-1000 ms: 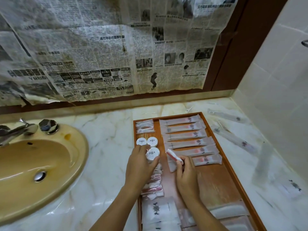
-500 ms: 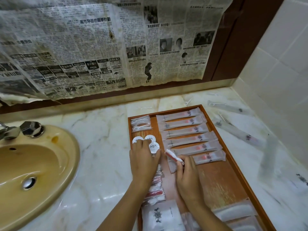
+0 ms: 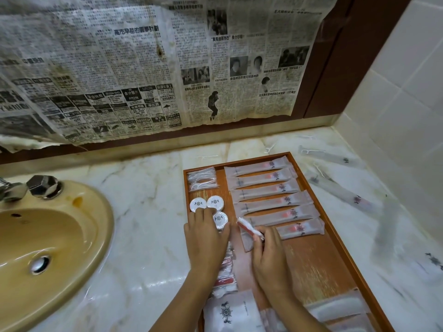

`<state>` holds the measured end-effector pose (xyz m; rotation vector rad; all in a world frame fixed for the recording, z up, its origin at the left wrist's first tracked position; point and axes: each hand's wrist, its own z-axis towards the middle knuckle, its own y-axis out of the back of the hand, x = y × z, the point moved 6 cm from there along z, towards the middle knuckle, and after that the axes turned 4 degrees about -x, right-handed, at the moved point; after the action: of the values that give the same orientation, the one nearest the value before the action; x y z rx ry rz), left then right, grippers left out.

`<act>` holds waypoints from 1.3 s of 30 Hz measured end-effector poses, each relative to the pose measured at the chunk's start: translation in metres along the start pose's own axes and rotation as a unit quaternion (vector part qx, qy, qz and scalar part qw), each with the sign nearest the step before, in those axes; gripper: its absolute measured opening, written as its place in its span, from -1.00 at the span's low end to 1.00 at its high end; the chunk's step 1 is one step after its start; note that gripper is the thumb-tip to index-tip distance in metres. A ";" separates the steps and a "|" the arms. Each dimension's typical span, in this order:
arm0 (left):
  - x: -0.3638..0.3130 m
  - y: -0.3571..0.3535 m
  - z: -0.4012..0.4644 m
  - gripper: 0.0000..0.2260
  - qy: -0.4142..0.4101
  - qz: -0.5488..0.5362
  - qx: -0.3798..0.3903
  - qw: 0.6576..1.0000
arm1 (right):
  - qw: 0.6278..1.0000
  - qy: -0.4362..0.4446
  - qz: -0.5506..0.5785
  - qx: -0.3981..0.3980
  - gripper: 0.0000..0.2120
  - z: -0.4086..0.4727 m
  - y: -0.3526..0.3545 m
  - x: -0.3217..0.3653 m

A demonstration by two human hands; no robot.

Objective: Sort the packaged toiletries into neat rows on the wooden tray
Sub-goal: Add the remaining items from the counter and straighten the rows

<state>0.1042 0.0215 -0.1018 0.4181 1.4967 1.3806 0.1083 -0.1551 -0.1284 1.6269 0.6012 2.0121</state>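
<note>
A wooden tray [image 3: 321,267] lies on the marble counter. Several long frosted packets [image 3: 271,190] sit in a row along its far right side. Round white soap packets [image 3: 215,203] lie at the tray's left, with clear floss-pick bags [image 3: 202,179] behind them. My left hand [image 3: 206,238] rests palm down over the soaps and covers at least one. My right hand [image 3: 269,256] pinches a small red-and-white packet [image 3: 249,228] just above the tray. More small red-and-white packets [image 3: 226,271] lie in a column under my left wrist.
A yellow sink [image 3: 48,245] with a chrome tap [image 3: 44,186] is on the left. Loose long packets [image 3: 345,192] lie on the counter right of the tray. White pouches [image 3: 230,312] fill the tray's near end. Newspaper covers the mirror; a tiled wall stands at right.
The view has shifted left and down a little. My left hand has slid forward over the round soaps. My right hand keeps hold of the small red-and-white packet.
</note>
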 end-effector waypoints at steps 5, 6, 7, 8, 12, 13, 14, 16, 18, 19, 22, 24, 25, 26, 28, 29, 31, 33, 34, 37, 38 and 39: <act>0.000 0.000 0.001 -0.55 0.003 0.008 -0.003 1.000 | 1.000 -0.005 -0.004 0.002 -0.90 0.000 -0.001 -0.001; 0.000 0.000 0.001 -0.56 0.004 0.011 -0.002 1.000 | 1.000 -0.004 -0.003 0.002 -0.90 0.000 -0.001 -0.001; 0.000 -0.001 0.001 -0.56 0.004 0.012 -0.001 1.000 | 1.000 -0.004 -0.002 0.002 -0.89 0.000 -0.001 -0.001; 0.000 -0.001 0.001 -0.56 0.003 0.011 -0.001 1.000 | 1.000 -0.004 -0.001 0.002 -0.89 0.000 -0.001 -0.001; 0.000 0.001 0.001 -0.55 -0.003 0.006 -0.007 1.000 | 1.000 -0.007 -0.003 0.002 -0.89 0.000 0.000 -0.001; 0.001 0.002 0.000 -0.54 -0.007 0.003 -0.011 1.000 | 1.000 -0.007 -0.003 0.002 -0.89 0.000 0.000 -0.001; 0.001 0.004 0.000 -0.54 -0.010 -0.003 -0.014 1.000 | 1.000 -0.006 -0.003 0.001 -0.90 0.000 0.000 0.000; 0.004 0.009 0.001 -0.56 -0.012 -0.017 -0.019 1.000 | 1.000 -0.005 -0.005 0.001 -0.91 0.000 0.001 0.000; 0.012 0.016 0.001 -0.61 -0.003 -0.039 -0.025 0.999 | 1.000 -0.004 -0.012 0.003 -0.92 0.000 0.001 0.001; 0.018 0.020 0.000 -0.63 0.006 -0.058 -0.032 0.998 | 1.000 -0.004 -0.014 0.004 -0.92 0.000 0.000 0.001; 0.041 0.035 -0.010 -0.68 0.031 -0.128 -0.059 0.989 | 1.000 -0.002 -0.009 0.003 -0.90 0.000 0.001 0.001; 0.058 0.041 -0.020 -0.65 0.050 -0.164 -0.073 0.983 | 1.000 -0.003 0.005 0.003 -0.89 0.001 0.002 0.002; 0.066 0.042 -0.026 -0.62 0.056 -0.176 -0.075 0.980 | 1.000 -0.004 0.011 0.003 -0.88 0.001 0.002 0.003; 0.072 0.042 -0.033 -0.61 0.057 -0.185 -0.073 0.978 | 1.000 -0.005 0.016 0.002 -0.87 0.001 0.003 0.004; 0.080 0.039 -0.046 -0.62 0.050 -0.196 -0.062 0.977 | 1.000 -0.001 0.024 -0.001 -0.87 0.001 0.005 0.006; 0.082 0.037 -0.052 -0.64 0.045 -0.198 -0.056 0.978 | 1.000 0.003 0.026 -0.002 -0.87 0.002 0.006 0.007; 0.086 0.034 -0.060 -0.65 0.038 -0.197 -0.048 0.979 | 1.000 0.011 0.023 -0.002 -0.87 0.001 0.006 0.010; 0.083 0.034 -0.059 -0.65 0.032 -0.188 -0.044 0.981 | 1.000 0.019 0.022 -0.010 -0.87 0.004 0.008 0.011; 0.082 0.035 -0.058 -0.67 0.031 -0.187 -0.045 0.981 | 0.999 0.024 0.019 -0.011 -0.87 0.004 0.008 0.012; 0.082 0.036 -0.056 -0.72 0.025 -0.178 -0.041 0.983 | 0.999 0.031 0.019 -0.013 -0.86 0.002 0.009 0.017; 0.082 0.035 -0.056 -0.73 0.022 -0.175 -0.040 0.984 | 0.999 0.031 0.025 -0.014 -0.86 0.001 0.011 0.018; 0.083 0.035 -0.057 -0.74 0.019 -0.172 -0.039 0.984 | 0.999 0.035 0.029 -0.012 -0.85 -0.001 0.011 0.020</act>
<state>0.0093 0.0672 -0.1161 0.0761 1.4603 1.1715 0.1028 -0.1515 -0.1059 1.5833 0.5591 2.1170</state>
